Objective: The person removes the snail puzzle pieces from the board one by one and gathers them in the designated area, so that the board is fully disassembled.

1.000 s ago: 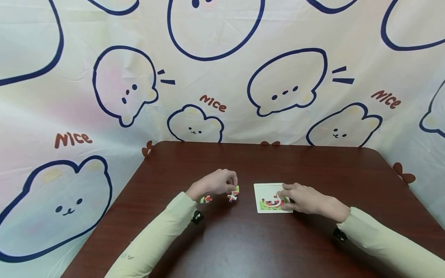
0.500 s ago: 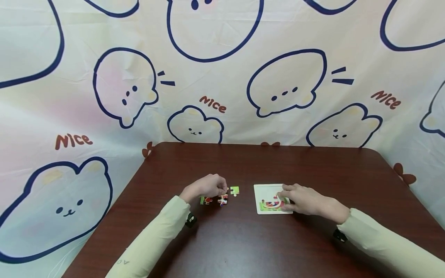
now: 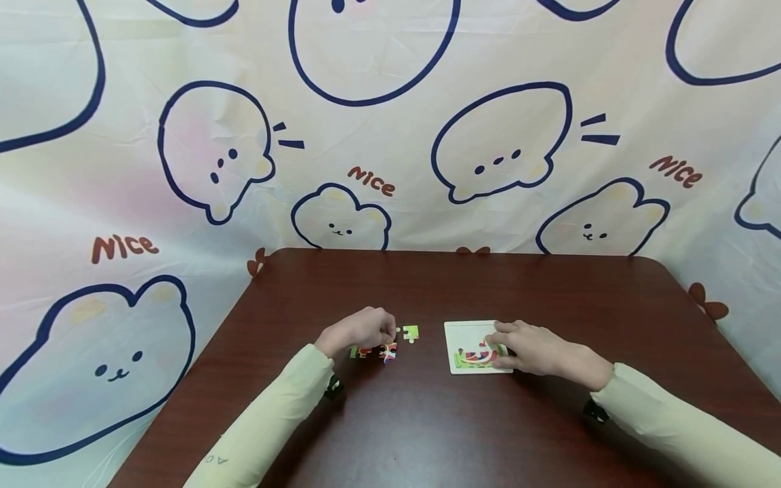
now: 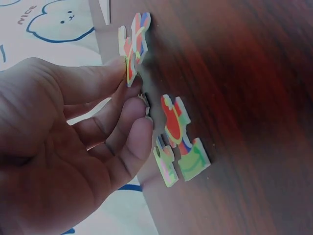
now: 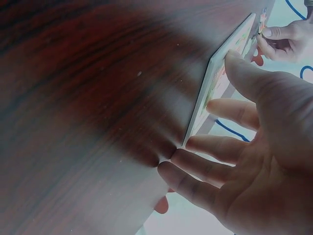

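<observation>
My left hand (image 3: 363, 329) is left of the board, its thumb and forefinger pinching a red and yellow jigsaw puzzle piece (image 4: 129, 66). Close by the fingertips lie more pieces: a red and green one (image 4: 173, 120) and a green-edged one (image 4: 194, 161) in the left wrist view. A light green piece (image 3: 411, 333) sits just right of this hand. My right hand (image 3: 531, 349) rests at the right edge of the white puzzle board (image 3: 464, 332), thumb and some fingers touching it, covering part of it. Joined pieces (image 3: 478, 358) fill the board's lower part.
The dark brown wooden table (image 3: 403, 434) carries everything. Behind it and on both sides hangs a pale cloth (image 3: 415, 135) with cartoon outlines.
My left hand has moved left, and the colourful piece at its fingers shifted with it, leaving the light green piece behind on the right. The right hand stays on the board.
</observation>
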Tool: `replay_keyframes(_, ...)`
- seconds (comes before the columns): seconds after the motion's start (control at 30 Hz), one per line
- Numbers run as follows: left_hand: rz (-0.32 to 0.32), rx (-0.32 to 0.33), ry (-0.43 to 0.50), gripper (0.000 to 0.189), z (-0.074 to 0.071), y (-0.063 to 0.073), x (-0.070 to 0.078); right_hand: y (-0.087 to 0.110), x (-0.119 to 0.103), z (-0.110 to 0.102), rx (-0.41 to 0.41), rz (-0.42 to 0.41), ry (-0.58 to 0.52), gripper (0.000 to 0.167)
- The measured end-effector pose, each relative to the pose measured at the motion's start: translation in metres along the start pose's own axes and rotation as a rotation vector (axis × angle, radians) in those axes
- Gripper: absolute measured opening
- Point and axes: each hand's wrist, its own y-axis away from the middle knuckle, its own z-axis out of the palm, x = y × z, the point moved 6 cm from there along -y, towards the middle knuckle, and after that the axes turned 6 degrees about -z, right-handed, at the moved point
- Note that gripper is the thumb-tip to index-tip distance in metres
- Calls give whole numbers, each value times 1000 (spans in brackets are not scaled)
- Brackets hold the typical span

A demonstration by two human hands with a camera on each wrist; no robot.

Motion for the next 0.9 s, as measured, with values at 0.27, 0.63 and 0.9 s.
replay_keyframes(0.27, -34, 5, 10, 12, 0, -1, -1, 0, 1, -2, 3, -1, -7, 46)
replay_keyframes(0.63, -99, 13, -6, 4, 5, -1, -3, -1, 1, 1, -5, 2, -7, 47)
replay_keyframes(0.9, -22, 51, 22, 4, -8, -4, 15, -1, 2, 1, -3, -3, -15, 48)
